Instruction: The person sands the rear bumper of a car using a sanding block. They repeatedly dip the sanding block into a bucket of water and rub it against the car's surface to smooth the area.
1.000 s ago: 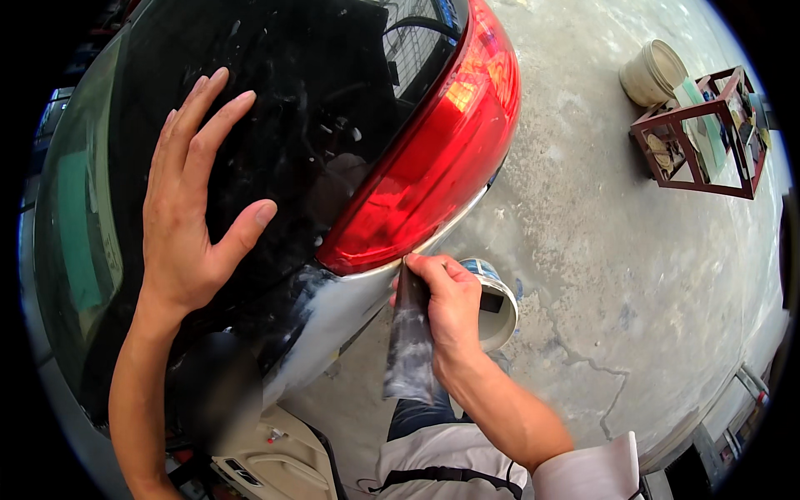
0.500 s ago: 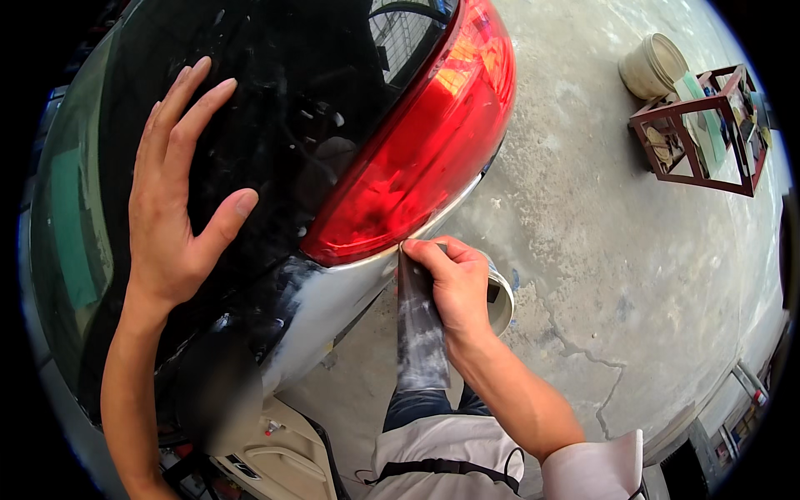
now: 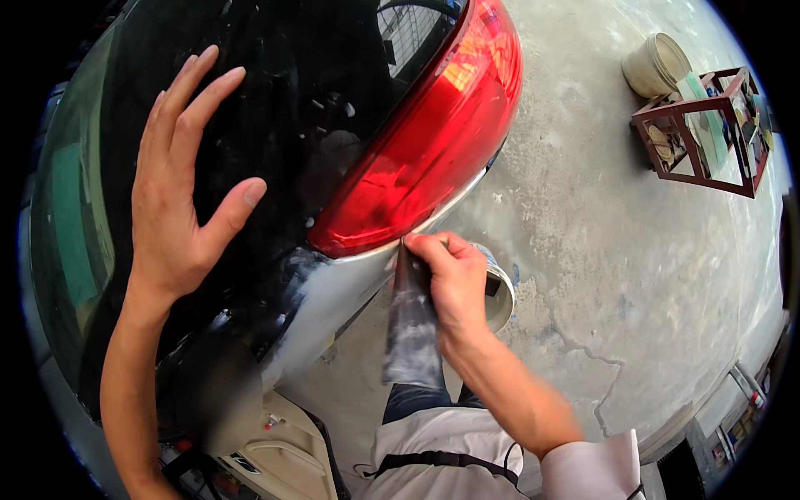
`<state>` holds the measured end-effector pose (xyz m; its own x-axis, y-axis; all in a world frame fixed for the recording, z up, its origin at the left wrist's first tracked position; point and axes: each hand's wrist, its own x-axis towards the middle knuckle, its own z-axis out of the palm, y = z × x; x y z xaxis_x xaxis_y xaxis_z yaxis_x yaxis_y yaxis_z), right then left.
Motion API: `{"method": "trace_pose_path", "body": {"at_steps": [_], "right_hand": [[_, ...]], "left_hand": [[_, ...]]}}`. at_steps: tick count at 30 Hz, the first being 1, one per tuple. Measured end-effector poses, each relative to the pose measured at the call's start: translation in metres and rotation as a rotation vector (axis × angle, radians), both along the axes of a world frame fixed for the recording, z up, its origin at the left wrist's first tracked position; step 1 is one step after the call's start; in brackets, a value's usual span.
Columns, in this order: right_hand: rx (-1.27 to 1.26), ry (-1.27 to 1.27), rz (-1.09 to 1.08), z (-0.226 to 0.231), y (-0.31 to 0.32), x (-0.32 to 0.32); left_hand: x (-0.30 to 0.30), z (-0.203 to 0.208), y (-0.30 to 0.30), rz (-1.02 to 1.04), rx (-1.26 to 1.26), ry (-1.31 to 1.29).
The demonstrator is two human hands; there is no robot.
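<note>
My left hand (image 3: 175, 208) is spread with its fingers stretched out over the black bodywork (image 3: 287, 92) of a car, at the far left; whether the palm presses on it I cannot tell. In my right hand (image 3: 460, 287), thumb and fingers pinch the upper end of a dark strip of sandpaper (image 3: 412, 333) with whitish dust on it. The strip hangs toward me. Its pinched end is at the edge of a whitish sanded panel (image 3: 325, 304), just under the tip of the red tail light (image 3: 417, 158). My right fingertips are partly hidden.
A white bucket (image 3: 505, 312) stands on the floor partly behind my right hand. Farther right are a beige pail (image 3: 648, 71) and a brown metal frame stand (image 3: 693, 106) holding several items. A beige door panel (image 3: 287, 450) is low on the left. The concrete floor (image 3: 575, 250) is cracked.
The sandpaper's loose lower end has swung a little to the left, and my right hand has risen slightly. My left hand stays spread; the view has shifted slightly.
</note>
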<state>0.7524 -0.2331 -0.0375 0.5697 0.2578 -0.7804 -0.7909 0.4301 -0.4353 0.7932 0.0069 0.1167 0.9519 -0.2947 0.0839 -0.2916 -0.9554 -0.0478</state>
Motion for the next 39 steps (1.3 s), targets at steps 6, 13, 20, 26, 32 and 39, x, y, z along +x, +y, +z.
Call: {"method": "trace_pose_path", "body": {"at_steps": [6,13,20,26,32,39], "right_hand": [[-0.076,-0.042,-0.057,0.011,0.009,-0.010],[-0.024,-0.010,-0.081,0.004,0.008,-0.011],[-0.137,-0.148,-0.038,0.014,0.017,-0.015],[0.009,-0.073,-0.086,0.016,0.033,-0.026],[-0.007,-0.062,-0.145,0.009,0.022,-0.016],[0.023,-0.065,-0.109,-0.003,0.010,-0.010]], "left_hand": [[0.003,-0.004,-0.006,-0.006,-0.039,-0.003],[-0.001,0.012,-0.011,0.048,-0.029,0.052],[-0.002,0.009,-0.013,0.055,-0.076,0.078],[-0.004,0.019,-0.016,0.074,-0.035,0.061],[-0.005,0.016,-0.016,0.077,-0.035,0.059],[-0.004,0.016,-0.016,0.070,-0.040,0.049]]}}
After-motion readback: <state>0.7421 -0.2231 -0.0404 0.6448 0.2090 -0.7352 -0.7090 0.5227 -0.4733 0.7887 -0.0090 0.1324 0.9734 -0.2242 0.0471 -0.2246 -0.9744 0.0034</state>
